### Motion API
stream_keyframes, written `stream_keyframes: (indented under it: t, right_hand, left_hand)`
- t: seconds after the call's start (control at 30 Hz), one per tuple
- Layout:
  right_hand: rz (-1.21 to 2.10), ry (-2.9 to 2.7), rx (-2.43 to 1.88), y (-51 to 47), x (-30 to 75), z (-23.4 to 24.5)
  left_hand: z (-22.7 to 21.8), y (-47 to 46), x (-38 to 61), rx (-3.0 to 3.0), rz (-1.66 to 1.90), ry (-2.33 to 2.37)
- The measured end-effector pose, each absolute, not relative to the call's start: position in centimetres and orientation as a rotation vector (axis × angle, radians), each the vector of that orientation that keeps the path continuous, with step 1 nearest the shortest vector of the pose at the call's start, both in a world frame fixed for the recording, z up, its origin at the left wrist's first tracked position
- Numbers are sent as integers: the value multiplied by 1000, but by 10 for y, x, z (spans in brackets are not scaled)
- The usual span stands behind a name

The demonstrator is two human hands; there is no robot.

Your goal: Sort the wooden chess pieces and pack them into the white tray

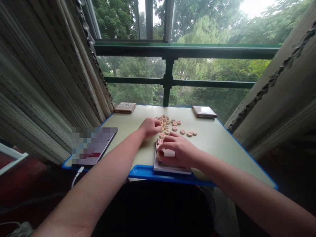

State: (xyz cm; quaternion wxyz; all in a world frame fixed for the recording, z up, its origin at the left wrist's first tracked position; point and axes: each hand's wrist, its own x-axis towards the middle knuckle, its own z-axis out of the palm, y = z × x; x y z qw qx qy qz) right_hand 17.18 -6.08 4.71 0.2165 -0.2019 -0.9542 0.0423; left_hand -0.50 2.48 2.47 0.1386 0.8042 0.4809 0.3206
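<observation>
Round wooden Chinese chess pieces (pixel 174 128) with red or dark characters lie in a loose group on the pale table. At the group's left edge my left hand (pixel 150 127) is closed, its curled fingertips on a piece that they partly hide. My right hand (pixel 181 148) reaches over a shallow open box (pixel 172 168) near the table's front edge. Its thumb and fingers pinch a chess piece (pixel 161 153) at the box's left side. Just beyond those fingers, a red-marked piece (pixel 160 141) sits in the box's far left corner.
A flat box (pixel 125 107) lies at the table's back left, another box (pixel 204 112) at the back right. On the left is a blurred-out device (pixel 98 149) near a white cable (pixel 78 172). The table (pixel 222 151) has a blue rim; curtains and a railed window surround it.
</observation>
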Motion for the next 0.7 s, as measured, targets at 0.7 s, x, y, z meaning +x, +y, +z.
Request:
stream_keyframes:
  t: [0.7]
  right_hand:
    - [74, -2670, -525, -63, 172, 47]
  left_hand:
    - [20, 32, -5, 2342, 908, 1468]
